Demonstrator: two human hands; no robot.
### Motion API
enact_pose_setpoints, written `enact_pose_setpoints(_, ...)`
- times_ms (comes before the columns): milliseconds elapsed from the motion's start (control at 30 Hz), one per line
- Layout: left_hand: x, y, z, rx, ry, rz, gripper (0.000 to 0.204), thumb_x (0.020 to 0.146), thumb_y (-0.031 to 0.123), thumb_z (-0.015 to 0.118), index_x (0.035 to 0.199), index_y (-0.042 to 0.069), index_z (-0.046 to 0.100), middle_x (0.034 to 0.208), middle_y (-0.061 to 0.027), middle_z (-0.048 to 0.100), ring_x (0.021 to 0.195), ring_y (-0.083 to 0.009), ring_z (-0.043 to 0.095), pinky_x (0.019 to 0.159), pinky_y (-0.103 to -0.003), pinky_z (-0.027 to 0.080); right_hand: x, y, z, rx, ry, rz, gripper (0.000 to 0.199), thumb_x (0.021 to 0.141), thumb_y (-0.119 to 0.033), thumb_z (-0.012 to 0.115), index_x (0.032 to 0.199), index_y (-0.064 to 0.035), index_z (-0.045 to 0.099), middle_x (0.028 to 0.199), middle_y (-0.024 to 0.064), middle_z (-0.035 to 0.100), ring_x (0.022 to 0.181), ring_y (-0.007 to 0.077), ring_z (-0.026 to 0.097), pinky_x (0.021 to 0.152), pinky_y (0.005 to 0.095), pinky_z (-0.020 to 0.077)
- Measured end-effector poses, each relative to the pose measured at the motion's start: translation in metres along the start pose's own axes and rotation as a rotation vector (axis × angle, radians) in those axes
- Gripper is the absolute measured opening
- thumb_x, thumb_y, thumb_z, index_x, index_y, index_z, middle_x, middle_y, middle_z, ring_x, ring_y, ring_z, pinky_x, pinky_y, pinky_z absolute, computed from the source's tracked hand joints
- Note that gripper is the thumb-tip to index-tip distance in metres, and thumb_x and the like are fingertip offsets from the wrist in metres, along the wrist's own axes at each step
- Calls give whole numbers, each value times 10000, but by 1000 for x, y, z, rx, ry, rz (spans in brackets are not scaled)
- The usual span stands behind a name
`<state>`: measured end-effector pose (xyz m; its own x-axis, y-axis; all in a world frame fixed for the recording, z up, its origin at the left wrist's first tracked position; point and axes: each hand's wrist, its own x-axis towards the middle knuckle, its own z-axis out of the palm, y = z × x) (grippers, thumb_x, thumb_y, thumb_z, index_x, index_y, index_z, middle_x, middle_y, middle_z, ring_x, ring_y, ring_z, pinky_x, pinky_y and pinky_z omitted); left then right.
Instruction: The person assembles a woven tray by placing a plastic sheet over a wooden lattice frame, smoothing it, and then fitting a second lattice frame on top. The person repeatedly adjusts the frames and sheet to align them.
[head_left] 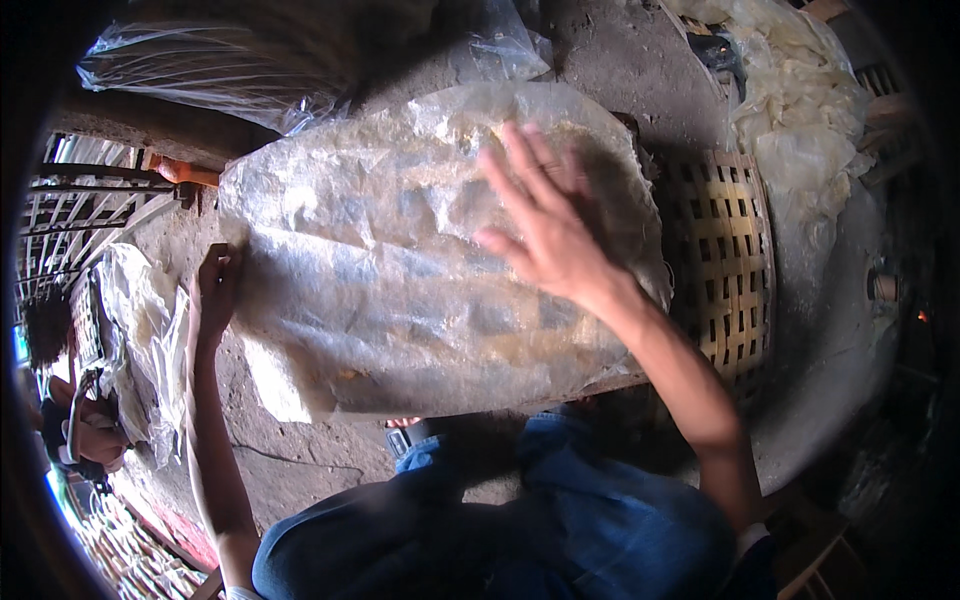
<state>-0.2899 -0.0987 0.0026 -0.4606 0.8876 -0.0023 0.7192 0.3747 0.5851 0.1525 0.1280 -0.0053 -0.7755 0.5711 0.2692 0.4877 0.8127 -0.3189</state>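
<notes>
In front of my knees a wrinkled, cloudy plastic sheet [400, 290] is spread over a woven bamboo tray, whose slats show faintly through it. At the sheet's left edge my left hand [214, 285] is closed, its fingers curled on the rim of the plastic. My right hand [548, 225] is slightly blurred, fingers spread and palm down over the upper right part of the sheet. It holds nothing; whether the palm touches the plastic I cannot tell. On the right, the bare bamboo lattice [715, 260] sticks out from beneath the sheet.
Crumpled plastic [800, 110] is heaped at the far right, with clear plastic [220, 65] at the far left. More loose sheeting [145, 310] lies on the dirt floor to the left. Beside it another person [95, 425] sits low. Slatted racks [85, 215] line the left side.
</notes>
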Motion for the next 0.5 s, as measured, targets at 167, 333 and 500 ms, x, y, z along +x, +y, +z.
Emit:
enact_pose_setpoints(167,-8,1,-1,41,20,-9,211,1070,228,577,1167,50,634,774,-61,612,687,-123,520,615,-335,440,7,43,-10,-281,-185,71,675,1067,-602,347,1631,-235,303,1736,48,170,1593,293,163,1275,600,-19)
enact_pose_setpoints(333,-3,26,0,53,-5,-107,233,1058,278,604,1160,72,645,758,-68,648,665,-112,553,606,-325,454,-87,187,-53,-214,45,734,762,1071,-629,322,1644,-129,268,1713,207,180,1596,371,132,1245,656,98)
enact_pose_setpoints(500,-7,22,-1,-10,6,-124,234,1060,277,602,1145,64,643,723,-38,619,640,-94,513,572,-317,419,-80,159,-83,-185,279,624,767,1084,-569,381,1597,1,329,1669,304,217,1576,423,168,1279,508,166)
